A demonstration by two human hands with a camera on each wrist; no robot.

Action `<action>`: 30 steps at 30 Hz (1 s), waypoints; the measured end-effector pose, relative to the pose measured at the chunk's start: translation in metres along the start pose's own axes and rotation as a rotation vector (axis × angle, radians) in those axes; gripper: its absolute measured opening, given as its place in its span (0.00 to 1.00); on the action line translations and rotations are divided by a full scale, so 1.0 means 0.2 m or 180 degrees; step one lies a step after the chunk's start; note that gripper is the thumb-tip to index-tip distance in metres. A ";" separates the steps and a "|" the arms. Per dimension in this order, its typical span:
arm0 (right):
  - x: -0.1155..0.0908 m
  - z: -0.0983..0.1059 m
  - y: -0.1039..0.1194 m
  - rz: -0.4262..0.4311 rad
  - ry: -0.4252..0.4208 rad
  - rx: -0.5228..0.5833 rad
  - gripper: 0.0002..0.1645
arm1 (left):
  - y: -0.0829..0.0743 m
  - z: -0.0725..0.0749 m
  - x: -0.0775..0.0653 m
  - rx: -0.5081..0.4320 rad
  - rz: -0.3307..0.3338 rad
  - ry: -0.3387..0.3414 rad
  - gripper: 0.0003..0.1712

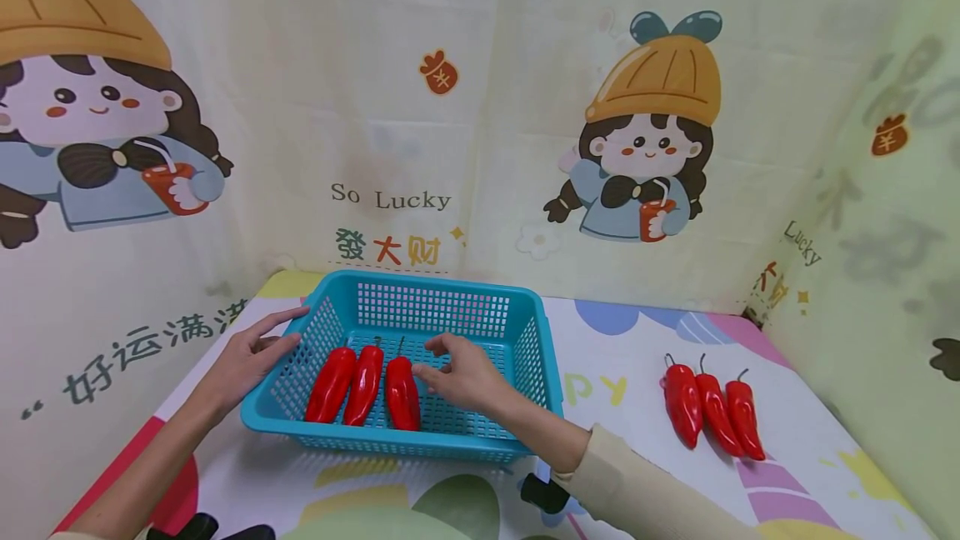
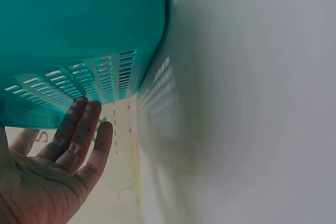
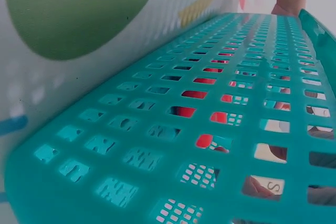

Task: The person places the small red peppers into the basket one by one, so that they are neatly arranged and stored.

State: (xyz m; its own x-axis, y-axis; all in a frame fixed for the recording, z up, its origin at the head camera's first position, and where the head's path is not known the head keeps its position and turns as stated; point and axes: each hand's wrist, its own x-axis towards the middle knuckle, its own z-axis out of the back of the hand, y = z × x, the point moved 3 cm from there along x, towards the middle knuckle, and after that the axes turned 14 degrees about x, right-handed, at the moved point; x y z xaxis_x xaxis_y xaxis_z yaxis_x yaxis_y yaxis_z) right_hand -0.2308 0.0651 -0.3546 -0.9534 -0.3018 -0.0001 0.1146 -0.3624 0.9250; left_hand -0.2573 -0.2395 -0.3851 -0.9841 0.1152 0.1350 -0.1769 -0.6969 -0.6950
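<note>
Three glossy bright-red chili peppers in a blue-green basket, lying side by side in its left half: left pepper, middle pepper, right pepper. All long, plump at the stem end, smooth with strong highlights, thin dark stems up toward the far wall. Left and middle ones close together and leaning a bit; right one set apart by a gap, tilted slightly the other way. Right hand is over the basket just right of the right pepper, fingers loosely bent, thumb and forefinger apart, nothing seen between them; thumb tip right at the pepper's upper side, touching or not can't tell. Left hand is at the basket's left rim, fingers spread and only slightly bent, fingertips by the outer wall, no hold round anything; firm contact can't be told. Left pepper is the nearest to it, inside past the wall. Basket is rectangular plastic, rounded corners, thick smooth rim, slotted walls, small-grid mesh floor. Three more red peppers lie on the tabletop to the right, outside the basket, close together, tapering to pointed tips, stems curled. Table cover is smooth, white with coloured printed shapes; backdrop cloth is pale, lightly creased, with cartoon prints. Right sleeve is beige fabric.
</note>
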 end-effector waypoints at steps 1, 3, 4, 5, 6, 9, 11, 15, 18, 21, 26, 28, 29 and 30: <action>0.00 0.00 0.00 -0.0002 0.0002 0.0005 0.26 | 0.00 0.00 0.00 0.0004 0.0000 -0.0001 0.36; 0.00 0.01 0.01 -0.0004 0.0001 0.0016 0.26 | 0.00 0.00 0.00 0.0018 0.0000 -0.0005 0.36; 0.00 0.01 0.01 0.0009 -0.0001 0.0027 0.27 | 0.00 0.00 0.00 0.0025 0.0002 -0.0005 0.36; 0.00 0.02 0.01 0.0017 -0.0012 0.0037 0.27 | 0.00 0.00 0.00 0.0037 0.0007 -0.0006 0.36; -0.01 0.02 0.02 0.0030 -0.0022 0.0047 0.28 | 0.00 0.00 0.00 0.0043 0.0010 -0.0006 0.36; -0.02 0.05 0.04 0.0095 -0.0076 0.0066 0.29 | 0.00 0.00 -0.01 0.0056 0.0011 -0.0007 0.36; -0.03 0.07 0.04 0.0138 -0.0117 0.0064 0.29 | -0.01 0.00 0.00 0.0060 0.0013 -0.0006 0.36; -0.05 0.11 0.05 0.0231 -0.0194 0.0046 0.29 | -0.01 0.00 0.00 0.0060 0.0026 -0.0006 0.36; -0.06 0.14 0.06 0.0300 -0.0282 -0.0003 0.31 | -0.01 0.00 -0.01 0.0067 0.0035 -0.0008 0.36; -0.08 0.16 0.07 0.0415 -0.0356 -0.0061 0.32 | -0.01 0.00 -0.01 0.0062 0.0027 -0.0007 0.36; -0.13 0.21 0.08 0.0545 -0.0482 -0.0129 0.31 | -0.01 0.00 0.00 0.0035 -0.0003 0.0004 0.36; -0.15 0.22 0.08 0.0583 -0.0544 -0.0148 0.30 | -0.01 0.00 0.00 0.0033 -0.0001 0.0007 0.36; -0.16 0.23 0.09 0.0608 -0.0568 -0.0146 0.30 | -0.01 0.00 0.00 0.0035 0.0004 0.0007 0.36; -0.16 0.24 0.09 0.0620 -0.0596 -0.0140 0.30 | -0.01 0.00 0.00 0.0035 0.0010 0.0009 0.36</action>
State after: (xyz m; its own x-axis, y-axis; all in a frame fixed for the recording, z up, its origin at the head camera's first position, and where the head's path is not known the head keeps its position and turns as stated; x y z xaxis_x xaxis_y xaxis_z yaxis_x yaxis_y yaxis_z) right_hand -0.2110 0.1117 -0.3201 -0.9467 -0.2027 0.2504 0.3091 -0.3526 0.8832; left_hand -0.2564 -0.2393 -0.3836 -0.9847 0.1149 0.1308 -0.1736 -0.7050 -0.6876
